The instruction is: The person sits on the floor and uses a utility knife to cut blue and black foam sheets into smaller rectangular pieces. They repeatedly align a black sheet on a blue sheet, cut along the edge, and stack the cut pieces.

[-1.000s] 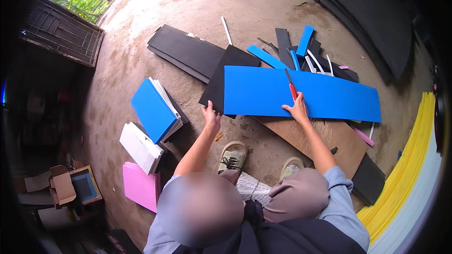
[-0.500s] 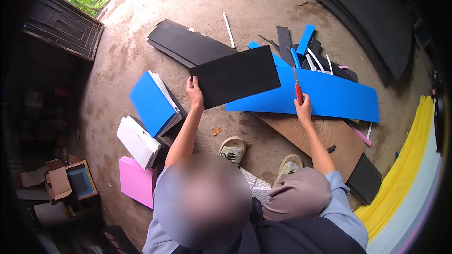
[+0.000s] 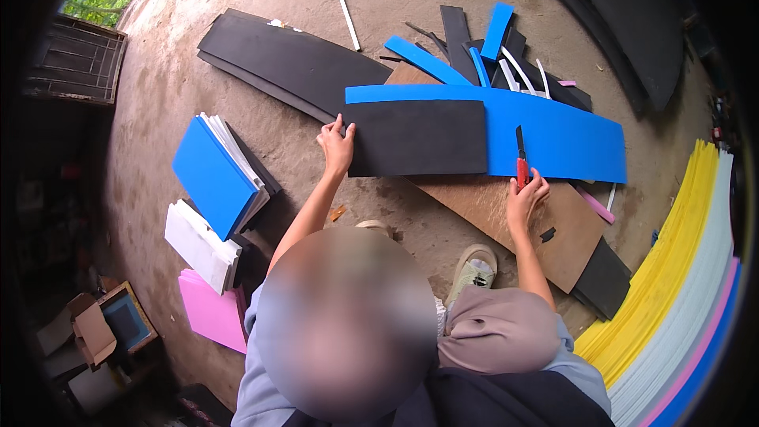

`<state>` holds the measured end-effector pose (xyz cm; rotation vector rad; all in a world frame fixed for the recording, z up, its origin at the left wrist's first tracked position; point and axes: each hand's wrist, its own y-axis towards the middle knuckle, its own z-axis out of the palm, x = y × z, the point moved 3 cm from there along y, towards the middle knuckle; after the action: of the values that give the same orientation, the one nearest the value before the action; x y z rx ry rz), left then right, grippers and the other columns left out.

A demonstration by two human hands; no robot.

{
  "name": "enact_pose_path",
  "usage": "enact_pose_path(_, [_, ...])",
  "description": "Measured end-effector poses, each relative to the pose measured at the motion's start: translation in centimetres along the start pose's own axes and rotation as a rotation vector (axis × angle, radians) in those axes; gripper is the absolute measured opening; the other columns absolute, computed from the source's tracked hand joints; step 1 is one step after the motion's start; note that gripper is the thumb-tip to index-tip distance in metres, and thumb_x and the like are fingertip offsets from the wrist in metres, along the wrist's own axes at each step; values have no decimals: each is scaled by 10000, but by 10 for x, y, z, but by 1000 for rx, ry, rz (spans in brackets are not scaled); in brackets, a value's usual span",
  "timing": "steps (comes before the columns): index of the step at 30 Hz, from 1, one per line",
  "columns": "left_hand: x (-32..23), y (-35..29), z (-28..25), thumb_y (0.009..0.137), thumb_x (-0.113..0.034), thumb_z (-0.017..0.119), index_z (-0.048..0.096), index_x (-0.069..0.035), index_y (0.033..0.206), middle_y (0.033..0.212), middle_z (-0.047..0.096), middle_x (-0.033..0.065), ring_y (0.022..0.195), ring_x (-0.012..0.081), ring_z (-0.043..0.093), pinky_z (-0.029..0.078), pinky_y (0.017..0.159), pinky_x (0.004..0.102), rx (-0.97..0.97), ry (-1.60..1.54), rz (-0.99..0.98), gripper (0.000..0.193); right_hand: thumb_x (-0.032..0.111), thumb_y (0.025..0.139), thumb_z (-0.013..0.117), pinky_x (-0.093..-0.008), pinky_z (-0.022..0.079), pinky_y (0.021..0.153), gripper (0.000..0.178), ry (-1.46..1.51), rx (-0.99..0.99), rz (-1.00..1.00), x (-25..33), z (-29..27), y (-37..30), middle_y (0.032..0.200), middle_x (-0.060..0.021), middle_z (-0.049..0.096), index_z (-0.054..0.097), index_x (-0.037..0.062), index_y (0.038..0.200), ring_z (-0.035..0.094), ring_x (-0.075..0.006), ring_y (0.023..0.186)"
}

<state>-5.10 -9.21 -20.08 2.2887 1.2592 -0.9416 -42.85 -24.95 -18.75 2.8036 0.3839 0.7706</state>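
A black rectangular foam sheet point(image 3: 419, 138) rests over the left part of a long blue foam sheet point(image 3: 565, 134), their lower edges nearly in line. Pinched at its left edge, the black sheet is in my left hand point(image 3: 337, 149). My right hand point(image 3: 526, 199) grips a red utility knife point(image 3: 522, 171), its dark blade out and pointing away from me over the blue sheet. Beneath both sheets lies a brown board point(image 3: 506, 217), set at a slant on the floor.
Stacks of blue point(image 3: 213, 178), white point(image 3: 198, 237) and pink sheets point(image 3: 213, 308) stand at left. Beyond the work lie long black sheets point(image 3: 292, 59) and blue, black and white offcuts point(image 3: 496, 32). Yellow sheets point(image 3: 660, 245) are piled at right.
My left hand has lowered the black sheet from a tilted, raised position onto the blue one and squared it up. The knife in my right hand has shifted slightly right and nearer.
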Motion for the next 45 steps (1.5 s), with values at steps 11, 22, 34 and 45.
enact_pose_path(11, [4,-23,-24,848,-176,598,592,-73,1153,1057,566,150,877,261,600,482,760,331,170,-83,107,322,151,797,655,-297,435,780,500,311,409,-155,68,49,44,1061,-100,465,466,36,1245,481,-186,889])
enact_pose_path(22, [3,-10,-26,842,-160,603,607,-86,1121,1011,576,138,845,264,596,478,742,349,111,-71,185,290,188,721,734,-268,469,667,509,361,445,-81,60,61,55,970,-63,540,546,72,1179,538,-139,781])
enact_pose_path(34, [5,-11,-24,838,-156,610,619,-95,1102,1003,582,133,837,265,600,485,745,342,143,-70,135,272,187,697,754,-258,466,647,516,377,470,-63,57,62,58,954,-66,556,552,58,1154,542,-129,767])
enact_pose_path(45, [9,-10,-22,821,-143,628,631,-75,1072,954,600,136,804,265,608,483,712,346,124,-97,150,260,194,690,758,-270,484,661,519,369,513,-94,53,66,63,959,-75,559,551,50,1144,550,-136,748])
